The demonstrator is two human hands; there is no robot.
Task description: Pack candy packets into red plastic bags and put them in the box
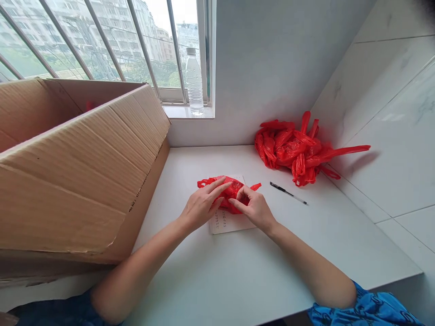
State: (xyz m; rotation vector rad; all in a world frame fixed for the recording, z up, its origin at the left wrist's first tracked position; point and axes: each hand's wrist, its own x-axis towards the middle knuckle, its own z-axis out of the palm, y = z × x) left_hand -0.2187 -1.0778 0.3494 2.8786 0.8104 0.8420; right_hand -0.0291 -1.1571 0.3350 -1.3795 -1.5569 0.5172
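Observation:
A crumpled red plastic bag (234, 188) lies on a sheet or pad of white paper (234, 224) with rows of small handwriting. My left hand (203, 202) rests on the bag's left side, fingers stretched out and lying across it. From the right, my right hand (256, 208) has its fingers curled at the bag's edge, thumb and forefinger pinching the red plastic. Part of the bag and much of the paper are covered by my hands. A black pen (288, 193) with a clear barrel lies to the right, touched by neither hand.
A large open cardboard box (78, 181) stands at the left. A heap of red plastic bags (292, 149) lies at the back right against the tiled wall (390, 136). A clear water bottle (194, 83) stands on the windowsill. The white table's (217, 280) front edge runs below my arms.

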